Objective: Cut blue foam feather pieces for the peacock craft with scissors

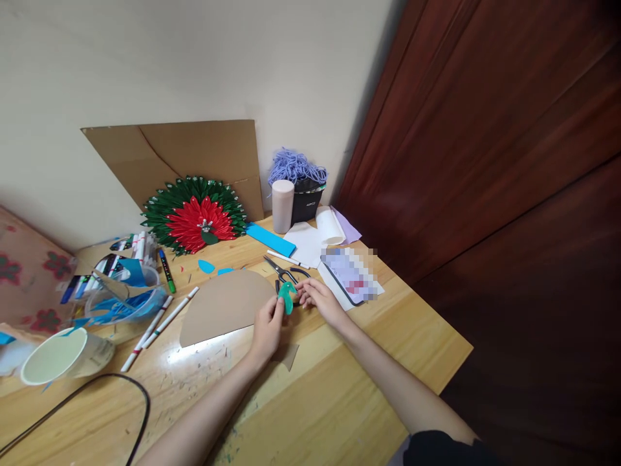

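My left hand pinches a small green paper cutout with a curved, bird-like outline and a pale dot near its top. Close to the cutout's right edge, the bent fingers of my right hand come together; whether something thin sits between them is too small to tell. Behind both hands lies a pair of black-handled scissors, partly covered by the cutout. A rounded brown cardboard piece lies flat left of my left hand. A small cardboard scrap shows beneath my left wrist.
A phone rests on paper at the right. Markers, a clear bowl of blue scraps and a paper cup stand left. Behind are a red-and-green fan ornament, a cylindrical container and purple yarn.
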The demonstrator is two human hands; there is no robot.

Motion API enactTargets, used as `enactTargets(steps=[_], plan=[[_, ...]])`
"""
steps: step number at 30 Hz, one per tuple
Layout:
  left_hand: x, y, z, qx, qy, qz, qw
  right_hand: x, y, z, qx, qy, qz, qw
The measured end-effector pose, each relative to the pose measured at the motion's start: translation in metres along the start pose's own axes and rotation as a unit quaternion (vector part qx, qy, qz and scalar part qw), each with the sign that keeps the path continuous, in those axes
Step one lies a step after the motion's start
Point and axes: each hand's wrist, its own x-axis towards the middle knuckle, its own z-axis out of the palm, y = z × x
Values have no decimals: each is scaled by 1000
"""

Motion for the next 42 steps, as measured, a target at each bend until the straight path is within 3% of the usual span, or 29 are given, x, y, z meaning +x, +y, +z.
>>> enactTargets(steps=[10,26,38,42], plan=[[0,-4,0,20,-24,5,1000,-8,-12,1,56,22,27,998],[1,-9,1,70,-64,25,995,-9,-12,-3,0,3,38,999],[-2,-6,1,99,-72,48,991,-11,-18,-1,15,16,59,998],[-3,-4,1,81,-51,46,994,-11,-18,-2,29,0,73,997]])
